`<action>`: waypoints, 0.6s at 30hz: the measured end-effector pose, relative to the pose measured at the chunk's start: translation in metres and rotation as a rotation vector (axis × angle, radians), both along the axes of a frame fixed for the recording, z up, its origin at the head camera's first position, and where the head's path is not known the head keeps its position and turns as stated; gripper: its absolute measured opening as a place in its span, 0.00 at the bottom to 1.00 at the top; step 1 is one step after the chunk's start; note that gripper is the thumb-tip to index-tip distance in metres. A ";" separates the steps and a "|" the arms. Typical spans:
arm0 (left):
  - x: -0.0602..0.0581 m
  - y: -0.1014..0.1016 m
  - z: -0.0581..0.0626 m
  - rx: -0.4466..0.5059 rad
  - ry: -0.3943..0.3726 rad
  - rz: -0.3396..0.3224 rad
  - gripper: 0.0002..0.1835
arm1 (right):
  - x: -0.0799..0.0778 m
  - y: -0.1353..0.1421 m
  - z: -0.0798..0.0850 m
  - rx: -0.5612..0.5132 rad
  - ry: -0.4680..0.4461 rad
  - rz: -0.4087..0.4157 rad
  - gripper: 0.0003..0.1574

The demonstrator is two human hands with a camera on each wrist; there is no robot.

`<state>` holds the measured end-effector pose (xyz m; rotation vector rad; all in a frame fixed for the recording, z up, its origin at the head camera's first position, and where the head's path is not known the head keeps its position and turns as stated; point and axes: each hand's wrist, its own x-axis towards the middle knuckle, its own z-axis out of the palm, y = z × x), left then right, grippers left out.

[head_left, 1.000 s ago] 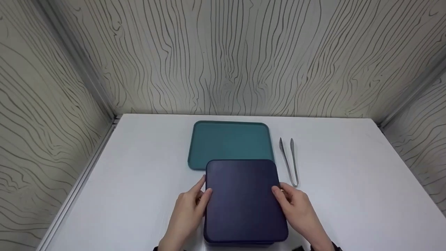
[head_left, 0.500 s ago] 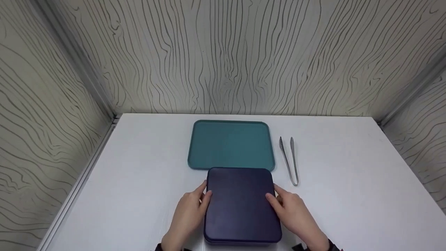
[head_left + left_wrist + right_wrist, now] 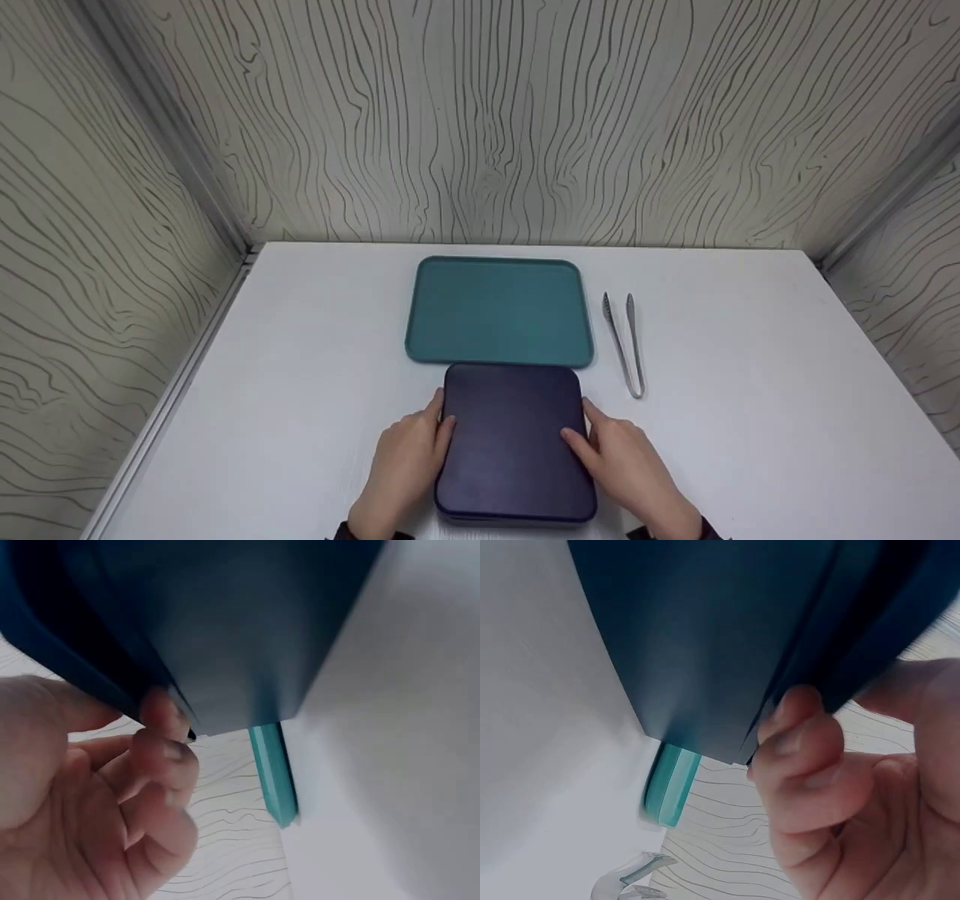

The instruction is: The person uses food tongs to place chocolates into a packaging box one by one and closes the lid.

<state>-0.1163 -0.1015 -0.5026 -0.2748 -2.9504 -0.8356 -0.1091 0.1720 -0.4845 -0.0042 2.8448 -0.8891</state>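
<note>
A dark navy rectangular box (image 3: 232,630) stands on the white table, with its matching lid (image 3: 514,442) over the top. In the head view my left hand (image 3: 405,457) grips the lid's left edge, thumb on top. My right hand (image 3: 626,465) grips the right edge the same way. The left wrist view shows curled fingertips (image 3: 165,716) under the lid's rim, against the box wall. Curled fingertips (image 3: 799,709) lie likewise under the rim in the right wrist view. Dark gaps show between rim and wall. The box's inside is hidden.
A teal tray (image 3: 499,311) lies just beyond the box. Metal tongs (image 3: 636,367), their arms spread, lie to the tray's right. Wood-patterned panels (image 3: 487,127) enclose the table (image 3: 300,337) at the back and both sides.
Both hands have brought the lid down and slightly left, so it now lines up with the box below. More of the tray's near edge shows. The tongs have stayed put.
</note>
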 end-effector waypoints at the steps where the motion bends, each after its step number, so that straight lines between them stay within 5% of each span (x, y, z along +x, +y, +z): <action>1: 0.000 -0.001 0.000 -0.003 -0.004 -0.006 0.24 | 0.000 0.000 0.000 0.006 0.005 0.002 0.39; 13: 0.003 -0.003 0.002 -0.039 -0.073 -0.068 0.30 | 0.000 0.000 -0.002 0.060 0.018 0.035 0.39; 18: 0.008 0.005 -0.005 -0.085 -0.010 -0.048 0.29 | 0.005 -0.004 -0.008 0.151 0.085 0.063 0.41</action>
